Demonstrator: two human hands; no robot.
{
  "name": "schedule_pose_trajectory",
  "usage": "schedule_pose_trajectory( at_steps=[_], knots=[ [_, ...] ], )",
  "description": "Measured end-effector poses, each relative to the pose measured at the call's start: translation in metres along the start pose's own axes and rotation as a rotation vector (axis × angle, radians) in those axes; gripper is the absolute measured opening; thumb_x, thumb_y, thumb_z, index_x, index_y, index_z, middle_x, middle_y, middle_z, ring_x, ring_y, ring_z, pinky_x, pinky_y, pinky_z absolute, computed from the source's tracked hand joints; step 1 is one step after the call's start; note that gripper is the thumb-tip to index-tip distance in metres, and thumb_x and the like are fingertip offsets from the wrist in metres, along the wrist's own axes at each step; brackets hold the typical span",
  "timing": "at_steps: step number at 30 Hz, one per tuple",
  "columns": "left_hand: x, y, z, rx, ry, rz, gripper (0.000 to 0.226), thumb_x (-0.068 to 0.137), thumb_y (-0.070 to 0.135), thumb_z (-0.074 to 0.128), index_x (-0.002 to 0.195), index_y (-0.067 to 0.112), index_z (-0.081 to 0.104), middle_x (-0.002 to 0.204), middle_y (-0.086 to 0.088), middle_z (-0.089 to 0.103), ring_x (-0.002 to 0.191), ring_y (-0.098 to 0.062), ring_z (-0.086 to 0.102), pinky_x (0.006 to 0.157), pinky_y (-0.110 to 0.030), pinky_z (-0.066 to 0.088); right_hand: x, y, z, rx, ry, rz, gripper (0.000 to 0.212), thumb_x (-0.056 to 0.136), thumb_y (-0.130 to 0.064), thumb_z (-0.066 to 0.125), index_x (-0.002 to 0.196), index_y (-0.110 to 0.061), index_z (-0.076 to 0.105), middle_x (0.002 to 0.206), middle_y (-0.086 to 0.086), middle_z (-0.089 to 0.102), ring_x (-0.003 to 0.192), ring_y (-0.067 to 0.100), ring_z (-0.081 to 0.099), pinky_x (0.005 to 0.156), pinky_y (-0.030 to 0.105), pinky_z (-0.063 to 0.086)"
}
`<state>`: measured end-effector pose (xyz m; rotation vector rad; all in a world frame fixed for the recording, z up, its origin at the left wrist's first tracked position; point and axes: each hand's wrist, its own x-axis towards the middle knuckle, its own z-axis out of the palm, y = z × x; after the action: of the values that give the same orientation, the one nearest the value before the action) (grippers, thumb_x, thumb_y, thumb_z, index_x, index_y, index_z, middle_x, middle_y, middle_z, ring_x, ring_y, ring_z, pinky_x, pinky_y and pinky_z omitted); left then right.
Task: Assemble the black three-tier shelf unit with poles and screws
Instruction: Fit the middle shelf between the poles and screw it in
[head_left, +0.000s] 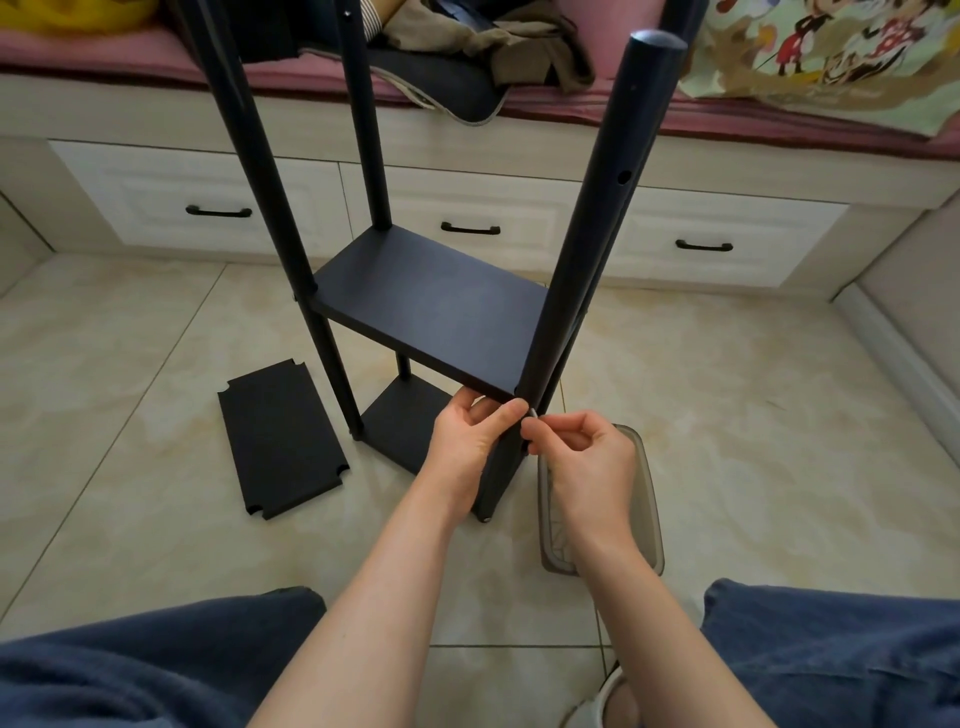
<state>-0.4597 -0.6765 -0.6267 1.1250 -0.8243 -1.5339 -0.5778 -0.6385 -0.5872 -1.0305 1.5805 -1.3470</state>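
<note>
While the shelf unit (441, 322) stands upright on the floor (130, 364) just beyond my knees, both my hands meet at its near right corner, and the next move turns on that corner. My left hand (470, 441) comes in from the left. Its fingers curl under the front corner of the middle shelf (431, 306) and its thumb lies against the near right pole (597, 234), so it grips the shelf where board and pole meet. My right hand (587, 457) comes in from the right of the same pole and pinches a small silvery screw (533, 414) between thumb and forefinger, with the other fingers curled in. The screw touches the pole just below the shelf's edge, between my two thumbs. It is too small for me to tell whether its tip sits in a hole.

The pole's long axis runs up and away from me. I judge the screw has to go in crosswise to it, from the right side towards the shelf corner. That makes my right hand the one to drive, while my left only has to hold the board level. The bottom shelf (405, 421) sits low between the poles. A third shelf board (280, 441) lies flat on the floor, well apart to the left. A clear plastic tub (652, 509) lies under my right wrist.
</note>
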Motion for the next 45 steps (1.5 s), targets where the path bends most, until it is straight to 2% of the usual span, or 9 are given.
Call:
schedule_pose_trajectory(
  at_steps=[4,11,19,21,26,30,34,40,45],
  knots=[
    [-0.001,0.005,0.001,-0.034,0.023,-0.058,0.039,0.100,0.042,0.056,0.127,0.014,0.061,0.113,-0.008,0.075,0.111,-0.022,0.071,0.101,-0.035,0.051,-0.001,0.001,0.000,-0.042,-0.005,-0.029,0.010,0.082,-0.018,0.080,0.081,-0.017,0.070,0.074,-0.007,0.074,0.072,0.005,0.071,0.064,0.011,0.052],
    [0.000,0.007,0.011,-0.041,0.120,-0.052,0.019,0.097,0.033,0.064,0.112,0.021,0.068,0.103,-0.002,0.078,0.101,-0.019,0.074,0.087,-0.030,0.056,0.000,0.001,-0.002,-0.073,0.009,-0.064,0.011,0.081,-0.017,0.081,0.079,-0.019,0.070,0.074,-0.006,0.074,0.071,0.006,0.071,0.065,0.014,0.054],
    [-0.001,0.007,0.015,-0.026,0.121,-0.017,0.023,0.100,0.037,0.059,0.118,0.023,0.063,0.108,-0.002,0.076,0.105,-0.022,0.072,0.072,-0.025,0.056,-0.005,0.003,-0.002,-0.091,0.043,-0.075,0.010,0.081,-0.018,0.081,0.081,-0.019,0.071,0.076,-0.007,0.074,0.074,0.005,0.071,0.067,0.015,0.054],
    [-0.001,0.008,0.015,-0.023,0.120,-0.015,0.022,0.100,0.037,0.059,0.117,0.024,0.063,0.109,-0.002,0.076,0.107,-0.023,0.071,0.076,-0.028,0.057,-0.005,0.002,-0.002,-0.113,0.052,-0.091,0.010,0.081,-0.019,0.081,0.080,-0.020,0.071,0.076,-0.009,0.073,0.074,0.004,0.070,0.067,0.013,0.054],
    [-0.003,0.009,0.019,-0.006,0.121,-0.011,0.018,0.102,0.036,0.057,0.117,0.027,0.062,0.119,-0.002,0.073,0.112,-0.023,0.069,0.106,-0.047,0.050,-0.006,0.001,0.002,-0.173,0.060,-0.120,0.010,0.083,-0.022,0.079,0.082,-0.023,0.069,0.077,-0.011,0.071,0.077,0.000,0.068,0.068,0.010,0.052],
    [-0.004,0.010,0.020,0.007,0.116,-0.011,0.020,0.102,0.037,0.057,0.118,0.027,0.061,0.120,-0.001,0.072,0.114,-0.022,0.068,0.108,-0.050,0.049,-0.002,0.000,0.002,-0.184,0.048,-0.120,0.009,0.084,-0.022,0.078,0.085,-0.020,0.069,0.081,-0.008,0.072,0.078,0.004,0.069,0.071,0.017,0.054],
    [-0.004,0.009,0.019,0.000,0.110,-0.009,0.014,0.101,0.037,0.058,0.113,0.031,0.061,0.117,0.001,0.073,0.111,-0.020,0.069,0.106,-0.047,0.050,-0.001,0.000,-0.001,-0.196,0.001,-0.130,0.013,0.084,-0.025,0.078,0.087,-0.020,0.067,0.081,-0.007,0.071,0.077,0.004,0.068,0.069,0.014,0.052],
    [-0.003,0.008,0.018,-0.014,0.109,-0.007,0.015,0.101,0.039,0.059,0.113,0.032,0.062,0.112,0.007,0.074,0.108,-0.015,0.070,0.101,-0.039,0.053,0.010,-0.003,-0.004,-0.242,-0.067,-0.127,0.021,0.083,-0.024,0.080,0.091,-0.020,0.062,0.068,-0.004,0.071,0.065,0.003,0.068,0.063,0.022,0.049],
    [-0.003,0.008,0.018,-0.014,0.118,-0.003,0.014,0.100,0.040,0.060,0.113,0.034,0.062,0.111,0.011,0.074,0.108,-0.014,0.070,0.100,-0.039,0.053,0.019,-0.004,-0.006,-0.371,-0.221,-0.199,0.039,0.084,-0.020,0.078,0.113,-0.030,0.054,0.072,-0.005,0.068,0.070,0.000,0.066,0.058,0.012,0.049]
  ],
)
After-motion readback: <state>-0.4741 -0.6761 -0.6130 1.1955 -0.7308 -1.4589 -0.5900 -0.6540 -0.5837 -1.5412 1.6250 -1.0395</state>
